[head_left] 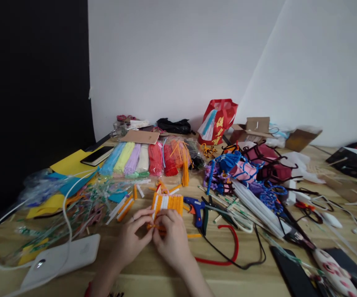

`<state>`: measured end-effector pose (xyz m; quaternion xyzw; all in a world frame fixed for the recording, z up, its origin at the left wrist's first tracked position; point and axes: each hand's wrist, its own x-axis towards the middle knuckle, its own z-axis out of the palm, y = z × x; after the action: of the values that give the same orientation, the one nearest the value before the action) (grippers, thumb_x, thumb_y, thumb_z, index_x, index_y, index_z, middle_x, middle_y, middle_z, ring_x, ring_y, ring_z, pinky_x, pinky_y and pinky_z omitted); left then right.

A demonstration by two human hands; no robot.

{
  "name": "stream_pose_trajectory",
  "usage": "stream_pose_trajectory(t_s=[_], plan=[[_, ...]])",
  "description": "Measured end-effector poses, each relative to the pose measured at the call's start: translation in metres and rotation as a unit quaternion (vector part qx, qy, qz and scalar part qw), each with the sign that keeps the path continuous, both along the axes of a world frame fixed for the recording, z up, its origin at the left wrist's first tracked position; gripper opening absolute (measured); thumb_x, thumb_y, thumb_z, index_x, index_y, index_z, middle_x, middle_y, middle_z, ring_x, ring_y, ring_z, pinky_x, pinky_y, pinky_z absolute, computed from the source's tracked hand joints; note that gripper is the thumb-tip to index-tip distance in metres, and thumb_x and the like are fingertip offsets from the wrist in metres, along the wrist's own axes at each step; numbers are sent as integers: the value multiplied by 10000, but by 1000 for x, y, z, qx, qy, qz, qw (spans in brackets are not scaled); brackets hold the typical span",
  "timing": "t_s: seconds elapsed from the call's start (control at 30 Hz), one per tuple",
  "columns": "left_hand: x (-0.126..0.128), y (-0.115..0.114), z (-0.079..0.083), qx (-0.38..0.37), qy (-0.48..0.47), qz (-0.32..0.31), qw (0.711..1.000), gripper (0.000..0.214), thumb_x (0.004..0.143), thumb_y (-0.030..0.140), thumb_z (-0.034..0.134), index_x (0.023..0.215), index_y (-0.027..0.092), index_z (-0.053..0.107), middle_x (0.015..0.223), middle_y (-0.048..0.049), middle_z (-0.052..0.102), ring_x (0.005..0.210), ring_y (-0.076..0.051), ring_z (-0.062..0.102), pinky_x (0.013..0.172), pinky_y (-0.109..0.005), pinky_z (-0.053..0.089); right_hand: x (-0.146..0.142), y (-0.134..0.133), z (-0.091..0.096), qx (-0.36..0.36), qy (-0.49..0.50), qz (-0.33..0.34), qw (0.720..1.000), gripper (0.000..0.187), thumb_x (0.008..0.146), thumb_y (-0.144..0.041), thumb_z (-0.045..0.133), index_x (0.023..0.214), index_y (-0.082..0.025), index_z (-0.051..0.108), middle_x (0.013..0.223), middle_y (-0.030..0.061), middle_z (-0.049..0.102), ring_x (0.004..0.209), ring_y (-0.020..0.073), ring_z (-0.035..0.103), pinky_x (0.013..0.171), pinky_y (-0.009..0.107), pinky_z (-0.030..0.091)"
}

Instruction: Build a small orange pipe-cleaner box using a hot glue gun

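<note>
A small panel of orange and white pipe cleaners (176, 202) lies on the table in front of me, its fuzzy strips side by side. My left hand (139, 229), with a ring on one finger, pinches at the panel's lower left corner. My right hand (172, 233) bends over its lower edge, thumb and fingertips drawn together close to the left fingertips. What lies between the fingertips is mostly hidden, though a bit of orange shows there. Just right of the panel rests a blue glue gun (197, 208). Short orange and white pieces (125, 208) are scattered to the left.
Bundles of coloured pipe cleaners (131, 159) lie behind the panel. To the right are a heap of blue, purple and maroon pieces (252, 165) and a red bag (217, 121). A white power bank (63, 260) with a cable sits front left; a red pipe cleaner (235, 243) curves at right.
</note>
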<state>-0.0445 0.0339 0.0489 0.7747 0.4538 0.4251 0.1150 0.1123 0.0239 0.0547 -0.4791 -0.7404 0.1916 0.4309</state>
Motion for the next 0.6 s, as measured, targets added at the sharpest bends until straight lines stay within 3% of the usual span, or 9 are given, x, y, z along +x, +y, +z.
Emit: stream_pose_trajectory(t_s=[0.6], plan=[[-2, 2, 0, 21, 16, 12, 1000, 156, 732, 133, 562, 769, 240, 669, 995, -49, 722, 949, -216, 699, 802, -305, 597, -4, 6, -12, 43, 31, -10, 999, 260, 642, 5, 572, 768, -221, 601, 850, 19, 655, 810, 194, 591, 741, 297, 466]])
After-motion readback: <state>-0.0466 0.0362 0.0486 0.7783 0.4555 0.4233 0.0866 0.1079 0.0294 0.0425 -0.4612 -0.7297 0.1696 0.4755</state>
